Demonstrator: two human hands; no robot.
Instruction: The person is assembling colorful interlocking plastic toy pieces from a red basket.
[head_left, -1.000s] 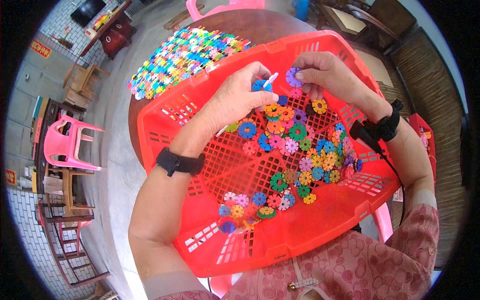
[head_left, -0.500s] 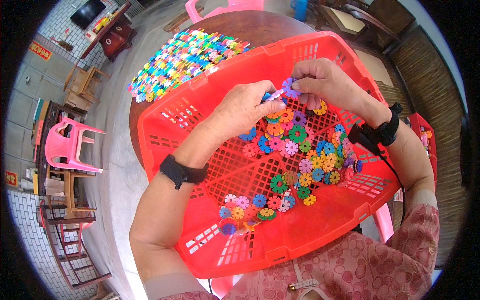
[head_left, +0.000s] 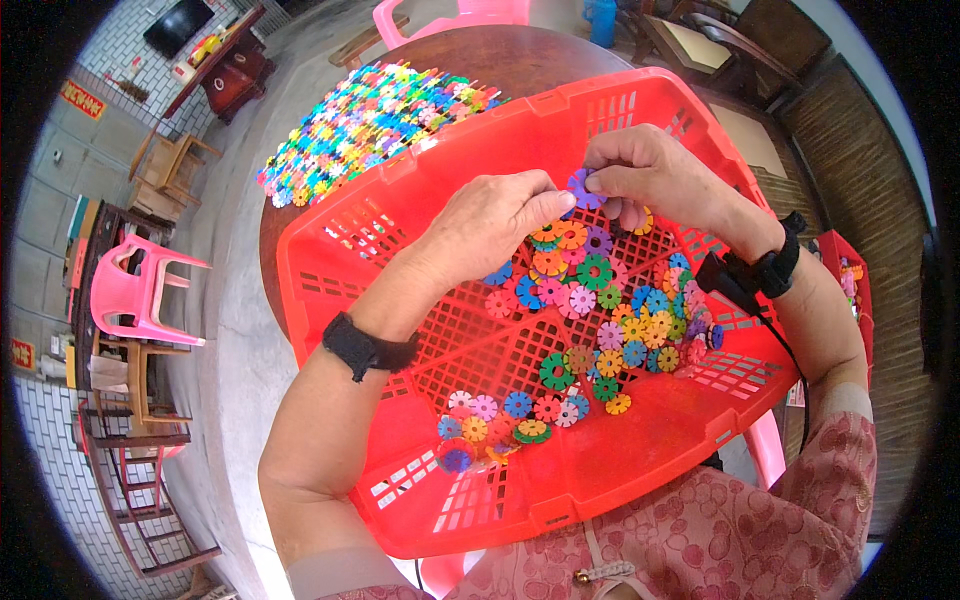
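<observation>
Pinching a purple snowflake disc [head_left: 581, 187] with the fingers of both hands, I work over the red basket [head_left: 400, 240]. A second ago my left hand [head_left: 490, 225] held a small blue piece and my right hand [head_left: 650, 180] the purple one, a little apart; now the two hands meet at the basket's far side, fingers of each clamped on the purple disc, and I can no longer see the blue piece. I judge the pieces are being pressed together. Loose coloured discs [head_left: 600, 310] lie heaped on the basket floor beneath and toward its near right corner. A joined mat of discs [head_left: 370, 125] rests on the round brown bench [head_left: 540, 55], at its far left edge. Pink plastic chairs [head_left: 140, 290] stand on the grey floor beyond.
</observation>
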